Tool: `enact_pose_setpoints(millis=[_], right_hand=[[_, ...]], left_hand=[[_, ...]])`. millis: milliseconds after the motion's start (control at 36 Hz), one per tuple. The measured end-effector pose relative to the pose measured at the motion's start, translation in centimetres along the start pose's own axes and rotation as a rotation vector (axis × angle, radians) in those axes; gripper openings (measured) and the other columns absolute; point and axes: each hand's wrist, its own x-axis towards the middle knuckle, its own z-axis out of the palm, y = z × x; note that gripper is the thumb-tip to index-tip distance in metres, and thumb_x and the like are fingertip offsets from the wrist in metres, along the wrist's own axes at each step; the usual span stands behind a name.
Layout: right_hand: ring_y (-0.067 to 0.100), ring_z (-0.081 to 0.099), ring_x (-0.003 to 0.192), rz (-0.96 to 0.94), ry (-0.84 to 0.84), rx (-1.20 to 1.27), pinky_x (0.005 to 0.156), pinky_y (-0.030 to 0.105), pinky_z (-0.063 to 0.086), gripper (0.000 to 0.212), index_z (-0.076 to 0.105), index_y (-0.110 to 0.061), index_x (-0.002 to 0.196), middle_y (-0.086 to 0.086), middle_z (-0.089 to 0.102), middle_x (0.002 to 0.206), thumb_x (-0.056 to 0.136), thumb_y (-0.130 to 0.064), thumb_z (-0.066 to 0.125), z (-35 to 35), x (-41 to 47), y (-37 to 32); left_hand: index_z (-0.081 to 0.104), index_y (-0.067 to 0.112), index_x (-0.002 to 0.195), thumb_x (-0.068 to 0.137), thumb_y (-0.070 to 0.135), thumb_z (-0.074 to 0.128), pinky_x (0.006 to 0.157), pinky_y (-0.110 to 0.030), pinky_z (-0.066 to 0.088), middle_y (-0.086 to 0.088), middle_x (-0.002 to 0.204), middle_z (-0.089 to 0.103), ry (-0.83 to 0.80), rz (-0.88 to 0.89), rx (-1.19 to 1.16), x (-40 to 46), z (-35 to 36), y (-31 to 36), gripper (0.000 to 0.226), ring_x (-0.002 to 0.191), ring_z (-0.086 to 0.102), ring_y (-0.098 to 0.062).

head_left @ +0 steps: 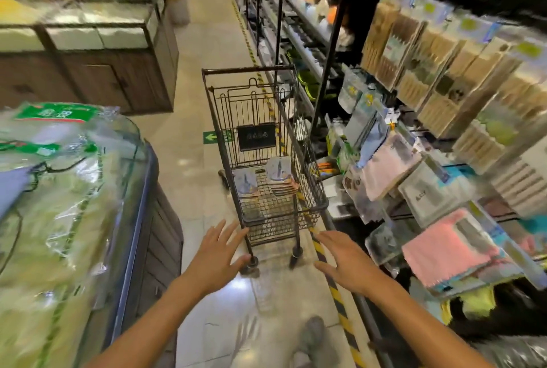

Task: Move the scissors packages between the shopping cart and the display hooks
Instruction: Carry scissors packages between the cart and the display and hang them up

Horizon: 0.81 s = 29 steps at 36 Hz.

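- At the far left a chest [139, 219] with a curved glass lid holds clear bags of pale green goods [53, 204], labelled in green and red.
- Behind it, further up the aisle, stands a wooden cabinet [97, 71] with a glazed top.
- The floor [192, 119] is glossy pale tile; a green arrow sticker [210, 137] lies on it just left of the cart.
- The left hand [217, 255] reaches forward, palm down, fingers [220, 231] spread and holding nothing, close to the near lower corner of the cart; I cannot tell if it touches the wire.
- The shopping cart [313, 190] stands in the middle of the aisle, a dark wire basket on castors with its handle at the far end and a small dark sign hanging inside.
- The scissors packages [278, 170] lie flat on the basket's bottom: one stack toward the right side, another single pack [245, 182] just to its left. They are blurred, so I cannot count them.
- A yellow-and-black striped line [337, 293] runs along the floor under the cart's right side.
- The right hand [344, 261] also stretches out, palm down, fingers [325, 238] spread and empty, just short of the cart and beside the shelving.
- On the right, display hooks [402, 213] and racks carry hanging packs: pink cloths [450, 246], grey cloths, and beige boxed items [444, 77] higher up, all smeared by motion.
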Motion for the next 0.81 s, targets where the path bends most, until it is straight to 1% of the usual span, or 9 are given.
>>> enact_pose_setpoints(millis=[83,167,278,361,472,611,694,778,806], right_hand=[[0.017,0.022,0.151,-0.01,-0.026,0.013,0.123,0.032,0.022,0.07,0.029,-0.027,0.157,-0.003,0.028,0.163,0.097,-0.054,0.054,-0.6,3.5,1.7],[0.017,0.02,0.152,0.0,-0.045,0.061,0.123,0.032,0.021,0.07,0.027,-0.03,0.157,-0.004,0.027,0.164,0.098,-0.056,0.051,-1.2,7.2,4.5],[0.018,0.019,0.152,0.025,-0.086,0.128,0.123,0.032,0.019,0.069,0.028,-0.027,0.157,-0.002,0.025,0.165,0.099,-0.058,0.048,-2.3,11.7,7.5],[0.02,0.026,0.149,0.0,-0.109,0.137,0.12,0.031,0.021,0.065,0.034,-0.025,0.155,-0.001,0.033,0.161,0.1,-0.057,0.047,-3.6,14.8,9.3],[0.023,0.037,0.142,-0.008,-0.142,0.163,0.115,0.034,0.032,0.061,0.04,-0.025,0.15,-0.002,0.045,0.15,0.098,-0.055,0.049,-5.1,18.5,11.7],[0.022,0.026,0.149,-0.033,-0.201,0.191,0.122,0.035,0.022,0.065,0.029,-0.025,0.157,0.001,0.033,0.161,0.101,-0.054,0.047,-5.7,22.1,13.0],[0.022,0.023,0.151,-0.033,-0.243,0.183,0.124,0.036,0.021,0.069,0.027,-0.024,0.158,0.002,0.029,0.163,0.1,-0.056,0.047,-5.6,24.6,13.4],[0.022,0.023,0.151,-0.016,-0.265,0.194,0.123,0.037,0.023,0.072,0.026,-0.025,0.158,0.002,0.028,0.164,0.098,-0.058,0.048,-5.0,26.7,13.7],[0.022,0.024,0.151,-0.01,-0.273,0.201,0.123,0.037,0.025,0.071,0.026,-0.026,0.158,0.002,0.028,0.164,0.098,-0.059,0.047,-4.9,27.3,13.7]], left_hand=[[0.011,0.03,0.163,0.068,0.086,-0.023,0.123,-0.04,-0.008,0.001,0.171,0.001,-0.031,-0.016,0.006,3.0,-0.2,0.2,0.116,0.158,-0.006,-0.027],[0.008,0.031,0.162,0.064,0.086,-0.028,0.122,-0.037,-0.009,0.002,0.171,0.001,-0.057,-0.039,0.027,6.5,-0.7,0.9,0.118,0.158,-0.006,-0.026],[0.006,0.032,0.162,0.058,0.088,-0.03,0.126,-0.04,-0.003,0.0,0.171,0.002,-0.105,-0.111,0.014,11.2,-1.8,1.8,0.123,0.158,-0.004,-0.026],[0.005,0.032,0.163,0.051,0.089,-0.036,0.127,-0.041,-0.001,0.0,0.171,0.001,-0.149,-0.148,0.03,14.7,-2.3,2.4,0.132,0.158,-0.005,-0.026],[0.002,0.03,0.163,0.048,0.09,-0.036,0.126,-0.04,-0.002,0.0,0.171,-0.003,-0.181,-0.18,0.014,18.5,-2.7,3.4,0.135,0.157,-0.007,-0.026],[0.001,0.033,0.162,0.056,0.089,-0.027,0.126,-0.041,-0.003,0.001,0.171,-0.001,-0.188,-0.21,-0.045,21.5,-2.6,3.6,0.124,0.157,-0.006,-0.027],[-0.003,0.035,0.161,0.062,0.085,-0.02,0.126,-0.041,-0.004,0.002,0.171,-0.004,-0.205,-0.24,-0.05,23.2,-2.3,3.3,0.113,0.157,-0.008,-0.025],[-0.001,0.032,0.162,0.059,0.09,-0.026,0.127,-0.042,-0.003,-0.001,0.171,-0.003,-0.24,-0.266,-0.038,25.0,-1.7,2.5,0.121,0.157,-0.007,-0.026],[0.001,0.031,0.163,0.061,0.09,-0.026,0.128,-0.042,-0.002,-0.001,0.171,-0.001,-0.243,-0.275,-0.033,25.8,-1.5,2.2,0.12,0.157,-0.005,-0.027]])
